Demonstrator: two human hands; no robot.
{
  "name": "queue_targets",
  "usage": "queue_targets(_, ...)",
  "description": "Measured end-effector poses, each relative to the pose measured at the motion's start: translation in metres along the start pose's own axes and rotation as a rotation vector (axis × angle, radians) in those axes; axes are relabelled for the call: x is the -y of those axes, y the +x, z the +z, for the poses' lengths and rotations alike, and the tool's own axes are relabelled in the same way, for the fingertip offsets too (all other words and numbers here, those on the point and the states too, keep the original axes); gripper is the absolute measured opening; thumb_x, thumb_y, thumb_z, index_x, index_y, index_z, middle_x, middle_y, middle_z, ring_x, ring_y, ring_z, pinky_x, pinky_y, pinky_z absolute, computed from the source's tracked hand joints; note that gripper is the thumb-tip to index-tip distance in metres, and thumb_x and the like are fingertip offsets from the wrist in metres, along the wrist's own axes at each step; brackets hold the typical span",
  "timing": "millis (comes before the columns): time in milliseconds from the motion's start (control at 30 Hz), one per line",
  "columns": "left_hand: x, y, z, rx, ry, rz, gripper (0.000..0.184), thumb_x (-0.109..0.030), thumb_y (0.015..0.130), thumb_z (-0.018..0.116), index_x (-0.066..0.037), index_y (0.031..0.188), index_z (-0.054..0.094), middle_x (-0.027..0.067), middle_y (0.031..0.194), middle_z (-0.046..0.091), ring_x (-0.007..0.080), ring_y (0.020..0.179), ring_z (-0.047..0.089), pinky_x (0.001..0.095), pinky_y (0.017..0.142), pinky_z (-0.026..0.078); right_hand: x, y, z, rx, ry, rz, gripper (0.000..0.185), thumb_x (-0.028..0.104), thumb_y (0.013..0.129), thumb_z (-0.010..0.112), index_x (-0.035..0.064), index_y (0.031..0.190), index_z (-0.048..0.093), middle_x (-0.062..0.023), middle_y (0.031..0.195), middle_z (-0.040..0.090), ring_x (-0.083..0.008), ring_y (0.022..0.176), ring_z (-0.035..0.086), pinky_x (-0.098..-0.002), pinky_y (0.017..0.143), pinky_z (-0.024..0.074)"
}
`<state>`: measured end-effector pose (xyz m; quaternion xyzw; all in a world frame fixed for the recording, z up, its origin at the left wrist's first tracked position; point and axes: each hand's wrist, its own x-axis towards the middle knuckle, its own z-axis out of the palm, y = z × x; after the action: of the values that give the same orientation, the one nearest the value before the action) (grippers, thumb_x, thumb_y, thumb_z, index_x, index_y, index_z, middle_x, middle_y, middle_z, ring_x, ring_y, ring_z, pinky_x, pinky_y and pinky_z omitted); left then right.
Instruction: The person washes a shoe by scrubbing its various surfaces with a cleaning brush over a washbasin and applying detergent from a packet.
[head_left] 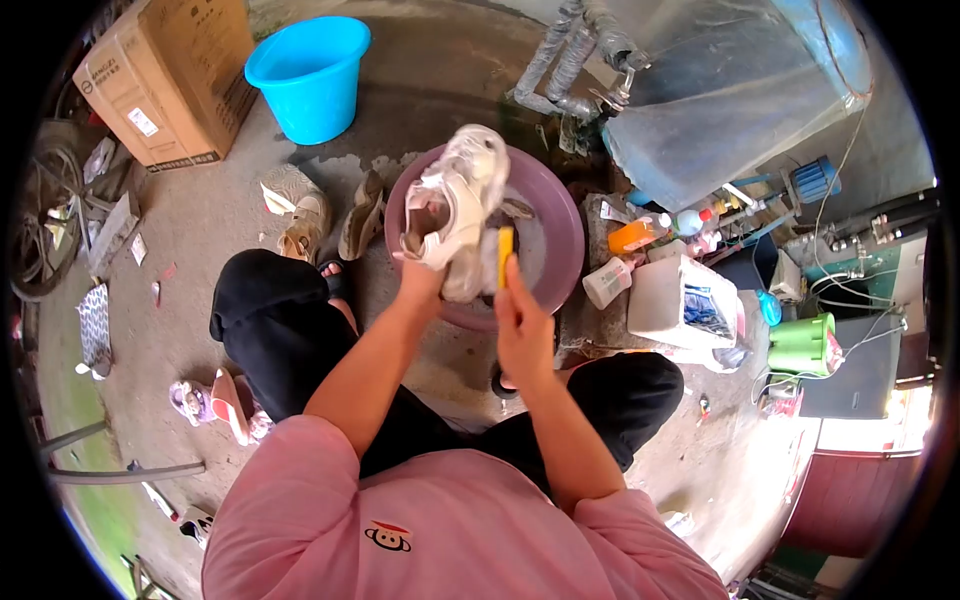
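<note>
My left hand (422,280) is closed round the heel end of a white shoe (462,190), held up over a pink basin (567,240). The shoe's sole side is turned to the right, with its toe pointing away from me. In my right hand (523,325) is a brush with a yellow back (505,255), its bristles towards the shoe. The fingers wrap round the brush's near end. Water and something small and dark show inside the basin, partly hidden by the shoe.
Two worn shoes (305,225) (362,215) stand left of the basin. Beyond them are a blue bucket (310,90) and a cardboard box (175,85). To the right are an orange bottle (638,234), a white container (660,300) and a green bucket (800,343).
</note>
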<state>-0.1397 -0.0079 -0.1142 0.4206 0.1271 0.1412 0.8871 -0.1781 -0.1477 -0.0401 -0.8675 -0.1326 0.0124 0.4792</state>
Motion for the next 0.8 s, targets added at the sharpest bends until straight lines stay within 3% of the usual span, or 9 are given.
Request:
queue_targets(67,-0.019,0.002,0.007,-0.148,-0.208,-0.091,0.039,-0.011,0.077,0.063,-0.005,0.113,0.05,0.003,0.101,0.056,0.0135,0.089,0.055,0.028,0.072,0.047,-0.008,-0.019,0.011,-0.004,0.057,-0.114,0.039,0.012,0.087,0.052,0.0096,0.125,0.045,-0.0248,0.08,0.055,-0.0168,0.054,0.047,-0.027,0.057,0.0435)
queue_targets(200,0.037,0.003,-0.017,-0.228,0.08,-0.018,0.049,-0.015,0.076,0.066,-0.004,0.119,0.045,0.0032,0.105,0.054,0.014,0.092,0.054,0.0275,0.078,0.045,-0.008,0.0,0.003,-0.012,0.002,-0.031,0.038,0.012,0.088,0.051,0.0098,0.125,0.045,-0.026,0.079,0.054,-0.0166,0.053,0.048,-0.0267,0.056,0.043)
queue_targets(267,0.003,-0.018,0.01,-0.012,0.251,0.083,0.058,-0.007,0.072,0.068,-0.001,0.122,0.04,0.0067,0.112,0.052,0.015,0.101,0.05,0.0281,0.085,0.042,-0.011,0.017,-0.001,-0.047,-0.006,-0.047,0.037,0.013,0.088,0.05,0.0095,0.125,0.046,-0.0276,0.08,0.053,-0.0183,0.054,0.05,-0.0269,0.056,0.043)
queue_targets(367,0.007,-0.011,0.001,-0.037,0.27,0.023,0.043,-0.013,0.082,0.058,-0.005,0.121,0.043,0.0044,0.111,0.052,0.0134,0.098,0.05,0.028,0.082,0.043,-0.002,0.017,-0.003,-0.034,-0.025,0.025,0.037,0.013,0.088,0.05,0.009,0.124,0.046,-0.0275,0.082,0.055,-0.0177,0.059,0.056,-0.0282,0.057,0.0437)
queue_targets(500,-0.009,0.007,-0.005,-0.087,-0.037,0.039,0.046,-0.018,0.08,0.062,-0.006,0.12,0.043,0.006,0.109,0.053,0.0146,0.094,0.054,0.0283,0.077,0.046,-0.011,-0.018,0.015,-0.009,0.062,-0.239,0.037,0.011,0.088,0.051,0.005,0.124,0.046,-0.0238,0.085,0.059,-0.0137,0.064,0.052,-0.0249,0.061,0.0429)
queue_targets(533,-0.009,0.007,-0.003,-0.084,-0.081,0.02,0.052,-0.019,0.078,0.064,-0.006,0.122,0.041,0.007,0.111,0.052,0.0158,0.096,0.053,0.0286,0.079,0.045,-0.011,-0.014,0.012,0.002,0.056,-0.15,0.037,0.011,0.088,0.05,0.0048,0.124,0.045,-0.0235,0.087,0.06,-0.0121,0.066,0.052,-0.0249,0.061,0.043)
queue_targets(633,-0.009,-0.022,0.013,-0.002,0.238,0.165,0.056,-0.006,0.077,0.062,-0.003,0.127,0.037,0.0067,0.12,0.048,0.0163,0.108,0.048,0.029,0.093,0.038,-0.011,0.016,0.002,-0.053,0.089,-0.018,0.037,0.013,0.089,0.049,0.0051,0.125,0.045,-0.0231,0.086,0.061,-0.0071,0.071,0.05,-0.0254,0.061,0.0428)
queue_targets(667,-0.006,-0.018,0.016,-0.022,0.631,0.367,0.06,-0.004,0.074,0.065,-0.003,0.127,0.037,0.0062,0.123,0.047,0.0152,0.112,0.045,0.0275,0.095,0.034,-0.011,0.025,-0.004,-0.028,0.106,0.102,0.037,0.013,0.089,0.048,0.005,0.125,0.044,-0.0239,0.086,0.06,-0.007,0.072,0.051,-0.0254,0.062,0.0431)
queue_targets(800,-0.012,-0.007,0.002,0.045,0.259,0.08,0.06,-0.01,0.079,0.062,-0.004,0.131,0.032,0.0082,0.126,0.045,0.0134,0.111,0.045,0.0263,0.093,0.035,-0.007,0.012,0.001,-0.062,0.073,-0.119,0.038,0.015,0.088,0.052,0.0072,0.125,0.045,-0.022,0.089,0.061,-0.0054,0.079,0.051,-0.0201,0.068,0.0418)
